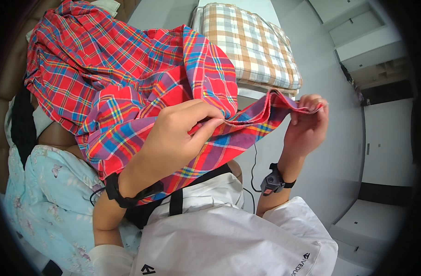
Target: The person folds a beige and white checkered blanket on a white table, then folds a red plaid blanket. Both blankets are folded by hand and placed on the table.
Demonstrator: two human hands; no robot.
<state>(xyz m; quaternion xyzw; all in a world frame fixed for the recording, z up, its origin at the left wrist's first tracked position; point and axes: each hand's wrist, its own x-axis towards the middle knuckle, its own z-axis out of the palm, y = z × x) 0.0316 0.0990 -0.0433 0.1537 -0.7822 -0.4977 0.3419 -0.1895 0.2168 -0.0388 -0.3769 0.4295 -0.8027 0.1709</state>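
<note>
A red plaid cloth [124, 62] with blue, purple and yellow stripes lies bunched before me, and part of it is drawn across my lap. My left hand [182, 132] pinches its hemmed edge between thumb and forefinger near the middle of the view. Farther along the same edge, to the right, my right hand [308, 117] grips the end of the cloth with bent fingers. Between the two hands the edge [270, 103] rises in a loose fold. The cloth's underside against my lap is hidden.
A folded brown-and-white checked quilt [248, 45] sits on a white table [238, 5] ahead. Light blue floral fabric [55, 207] lies at the left, beside a black cloth [23, 124] and a brown padded seat [55, 136]. White cabinets [386, 138] stand at the right. A thin cable [253, 169] hangs near my right arm.
</note>
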